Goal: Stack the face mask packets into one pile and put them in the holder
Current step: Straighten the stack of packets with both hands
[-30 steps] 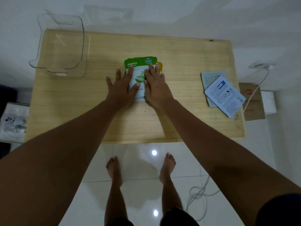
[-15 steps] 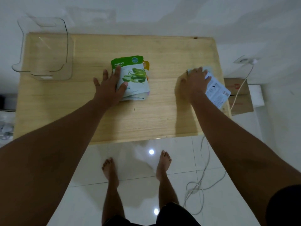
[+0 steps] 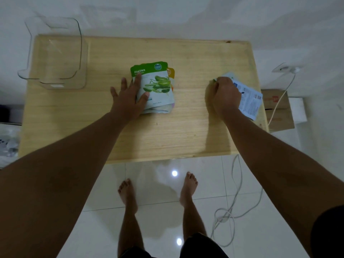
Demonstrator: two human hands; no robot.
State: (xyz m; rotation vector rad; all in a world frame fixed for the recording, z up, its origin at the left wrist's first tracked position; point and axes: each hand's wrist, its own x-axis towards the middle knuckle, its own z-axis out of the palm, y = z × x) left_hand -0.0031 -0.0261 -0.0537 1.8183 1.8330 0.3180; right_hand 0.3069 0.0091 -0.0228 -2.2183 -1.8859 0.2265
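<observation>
The left hand lies flat, fingers spread, pinning the aloe vera pile mid-table. The right hand curls over 2 loose packets near the table edge; whether it actually pinches them I cannot tell. A poor grip could slide 1 off. The clear holder waits far-left.

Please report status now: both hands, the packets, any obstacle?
Left hand flat on Aloe Vera pile. Right hand closing on loose packets. Holder empty, path clear.
</observation>
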